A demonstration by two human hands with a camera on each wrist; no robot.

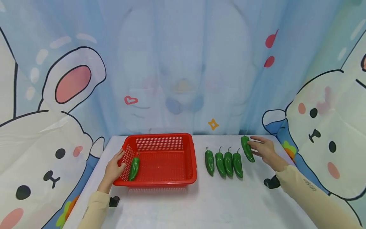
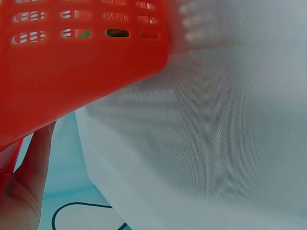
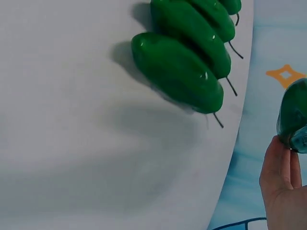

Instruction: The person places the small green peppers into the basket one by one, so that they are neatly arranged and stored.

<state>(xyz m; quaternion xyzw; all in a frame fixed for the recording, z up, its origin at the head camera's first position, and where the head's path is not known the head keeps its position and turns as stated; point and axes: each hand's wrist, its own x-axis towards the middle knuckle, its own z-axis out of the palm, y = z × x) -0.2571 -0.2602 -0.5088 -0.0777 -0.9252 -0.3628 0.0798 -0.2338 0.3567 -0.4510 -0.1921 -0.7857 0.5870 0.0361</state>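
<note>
At the left, a red plastic basket with slotted walls sits on the table, one green chili pepper lying inside near its left wall. My left hand holds the basket's left rim; in the left wrist view part of that hand shows beyond the basket wall. Off to the right, my right hand pinches another green chili pepper above the table. In the right wrist view its fingertips meet the lower end of this pepper, which is cut off by the frame edge.
Between the basket and my right hand, several green chili peppers lie side by side on the white table, stems pointing to the back. A blue curtain with cartoon rabbits hangs behind the table and along its sides.
</note>
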